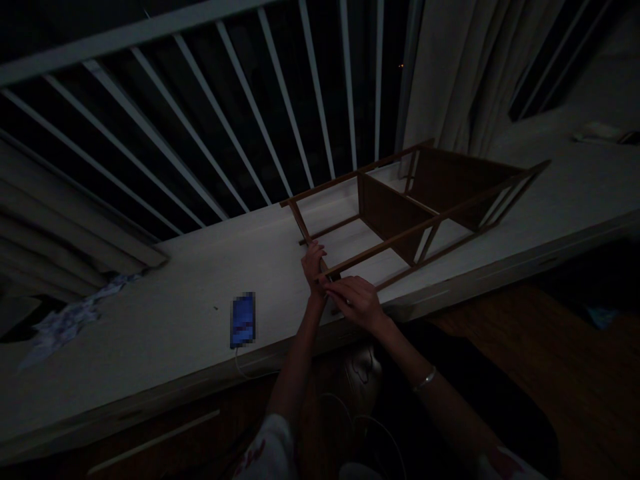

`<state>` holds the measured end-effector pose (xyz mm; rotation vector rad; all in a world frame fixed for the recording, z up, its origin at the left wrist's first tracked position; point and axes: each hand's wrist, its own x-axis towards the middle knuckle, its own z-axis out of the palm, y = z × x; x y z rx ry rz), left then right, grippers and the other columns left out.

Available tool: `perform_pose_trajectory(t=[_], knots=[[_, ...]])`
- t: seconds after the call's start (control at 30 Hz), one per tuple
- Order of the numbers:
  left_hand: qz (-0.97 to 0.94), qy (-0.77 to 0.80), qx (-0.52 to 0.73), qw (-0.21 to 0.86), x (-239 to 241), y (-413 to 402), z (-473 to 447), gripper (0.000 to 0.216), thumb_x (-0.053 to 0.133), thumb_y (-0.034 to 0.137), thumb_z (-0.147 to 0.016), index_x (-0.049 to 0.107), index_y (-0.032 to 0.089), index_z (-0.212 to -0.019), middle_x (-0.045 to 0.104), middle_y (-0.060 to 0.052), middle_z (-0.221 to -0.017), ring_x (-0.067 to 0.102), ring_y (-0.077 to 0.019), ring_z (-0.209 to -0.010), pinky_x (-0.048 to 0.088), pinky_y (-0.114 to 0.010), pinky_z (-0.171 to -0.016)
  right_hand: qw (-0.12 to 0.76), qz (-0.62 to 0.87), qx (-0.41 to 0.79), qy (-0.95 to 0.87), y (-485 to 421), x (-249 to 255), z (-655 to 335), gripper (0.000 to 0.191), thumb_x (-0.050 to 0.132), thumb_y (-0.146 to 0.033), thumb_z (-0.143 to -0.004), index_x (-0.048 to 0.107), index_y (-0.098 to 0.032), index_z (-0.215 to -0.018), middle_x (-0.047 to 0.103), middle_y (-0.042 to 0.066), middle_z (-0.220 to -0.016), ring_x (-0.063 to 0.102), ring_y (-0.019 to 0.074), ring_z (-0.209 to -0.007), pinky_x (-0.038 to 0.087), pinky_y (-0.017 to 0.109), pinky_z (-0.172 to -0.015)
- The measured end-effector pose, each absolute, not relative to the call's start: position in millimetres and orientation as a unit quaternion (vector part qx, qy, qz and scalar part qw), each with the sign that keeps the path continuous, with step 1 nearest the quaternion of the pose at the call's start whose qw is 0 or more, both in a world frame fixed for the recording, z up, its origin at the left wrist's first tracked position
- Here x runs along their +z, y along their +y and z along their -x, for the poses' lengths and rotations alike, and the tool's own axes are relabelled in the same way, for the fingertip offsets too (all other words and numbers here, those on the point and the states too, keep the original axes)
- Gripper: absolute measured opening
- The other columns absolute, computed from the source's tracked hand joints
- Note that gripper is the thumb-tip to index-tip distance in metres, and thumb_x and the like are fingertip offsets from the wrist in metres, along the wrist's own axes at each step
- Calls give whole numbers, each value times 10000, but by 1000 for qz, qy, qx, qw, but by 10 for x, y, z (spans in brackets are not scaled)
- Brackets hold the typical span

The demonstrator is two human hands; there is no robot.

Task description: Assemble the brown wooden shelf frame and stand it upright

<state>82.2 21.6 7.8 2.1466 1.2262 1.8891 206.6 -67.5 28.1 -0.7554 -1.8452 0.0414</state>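
Observation:
A brown wooden shelf rack (385, 215) lies on its side along the white window ledge (200, 273), its legs toward the left. My left hand (313, 265) is closed around the crossbar at the near end of the rack. Close beside it, my right hand (357, 301) has its fingers pinched together at the corner where the crossbar meets a leg. Whatever is between those fingers is too small and dark to make out.
A lit phone (243, 321) with a cable lies on the ledge to the left. White railing bars (260, 100) stand behind the ledge, with curtains (450, 73) beside them. Crumpled patterned cloth (75, 320) lies at far left. Wooden floor (560, 373) shows below.

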Motion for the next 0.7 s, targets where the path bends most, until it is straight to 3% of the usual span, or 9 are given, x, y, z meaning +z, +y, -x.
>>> perform_pose_trajectory(t=[0.3,0.7], knots=[[-693,377,615,11,97,200,-832,830,-3,780,-688,549,181,-847,615,-133,-996,512,-270,-1141,376,-449,-938,449,308,-41,-838,-634,362,-2226,227,528,-221,-851,579,-207,-1071,665,55,-918,589,166,-893,444,306,-745],[-692,380,614,16,61,226,-816,745,62,736,-747,549,181,-846,619,-127,-1005,504,-263,-1155,367,-441,-942,495,317,-46,-807,-626,320,-2139,153,562,-226,-837,600,-188,-981,664,39,-864,581,157,-825,448,291,-717]])
